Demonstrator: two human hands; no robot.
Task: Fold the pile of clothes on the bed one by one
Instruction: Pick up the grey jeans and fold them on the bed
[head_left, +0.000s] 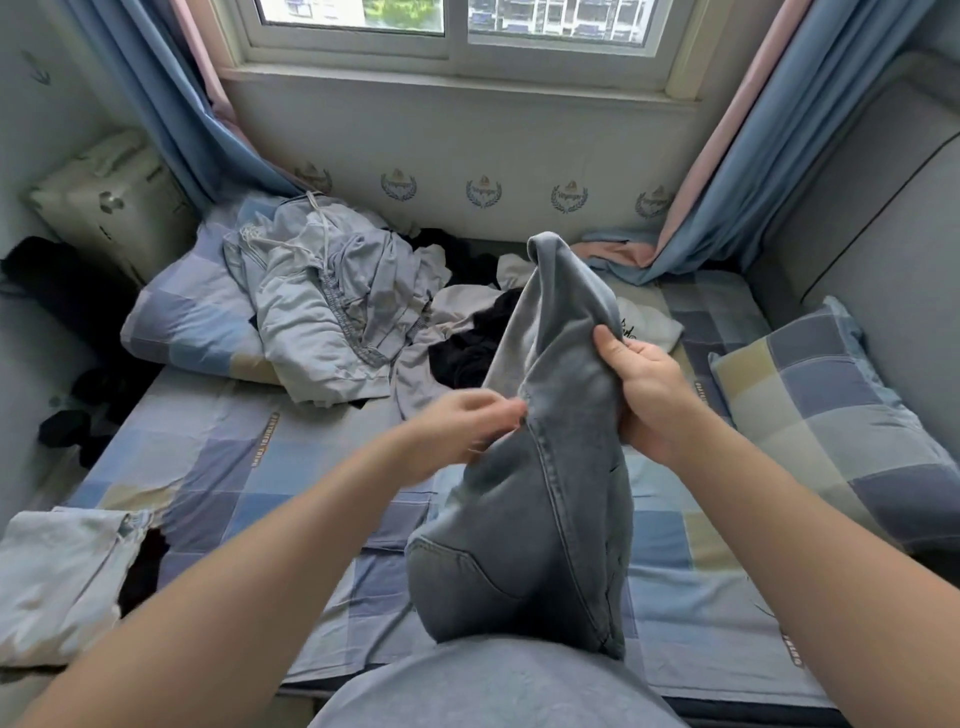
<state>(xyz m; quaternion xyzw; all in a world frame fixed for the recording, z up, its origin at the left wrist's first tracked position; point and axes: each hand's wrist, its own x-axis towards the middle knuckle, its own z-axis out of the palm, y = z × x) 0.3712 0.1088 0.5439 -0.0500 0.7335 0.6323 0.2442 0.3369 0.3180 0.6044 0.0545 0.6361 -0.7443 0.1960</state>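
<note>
Jeans (545, 467) hang in the air before my belly, over the near half of the bed. Their long axis runs from a back pocket low by me up and away toward the window (457, 21), and the far end flops over at the top. My right hand (649, 395) grips a bunch of denim, thumb on top and fingers curled under. My left hand (457, 426) is blurred, fingers curled with tips at the side seam; I can't tell if they pinch it. Below, the checked sheet (249, 467) shows open room between me and the pile, and its printed word strips are too small to read. Folded clothes (57, 577) sit at its left edge. Further off, the pile (353, 301) lies partly over the left pillow (192, 322), well apart from the right pillow (831, 415). A white top (649, 325) in it bears black script I can't read. Crests (483, 192) line the wall.
</note>
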